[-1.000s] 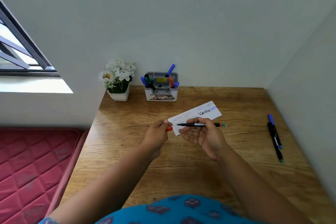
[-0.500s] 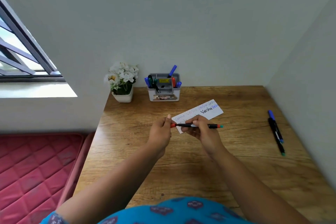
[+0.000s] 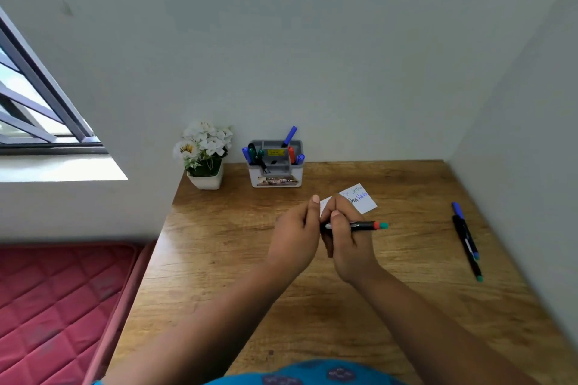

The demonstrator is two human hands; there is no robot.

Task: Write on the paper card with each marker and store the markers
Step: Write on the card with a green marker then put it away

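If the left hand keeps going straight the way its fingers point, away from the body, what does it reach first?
Probably the paper card, lying just past the left hand fingertips. Beyond it stands the marker holder at the wall. Height above the desk is unclear.

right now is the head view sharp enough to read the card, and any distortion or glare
Head view: wide-angle bending of the walls; bright window at left; soft focus, so the paper card writing is barely legible; both hands crisp enough, no glare on the desk.
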